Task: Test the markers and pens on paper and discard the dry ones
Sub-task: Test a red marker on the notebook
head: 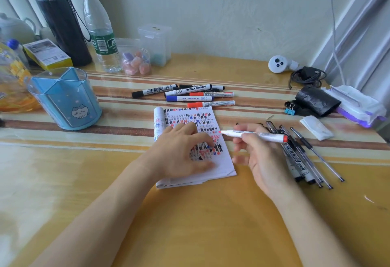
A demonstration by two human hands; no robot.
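Observation:
A white notepad (221, 161) lies in the middle of the table, its page covered with black, red and blue test marks. My left hand (179, 152) rests on the pad, fingers spread and slightly bent, pressing it down. My right hand (259, 157) grips an uncapped red marker (253, 135), whose tip points left just over the page's right edge. Behind the pad lie several capped markers (183, 94) in black, blue and red. Several pens and markers (301, 152) lie in a pile right of my right hand.
A blue pen holder (65, 100) stands at the left, with bottles, a flask (61, 20) and small plastic boxes behind it. At the right are a black roll (316, 100), binder clips (290, 109), tissues (356, 106), a white controller (280, 64) and a cable.

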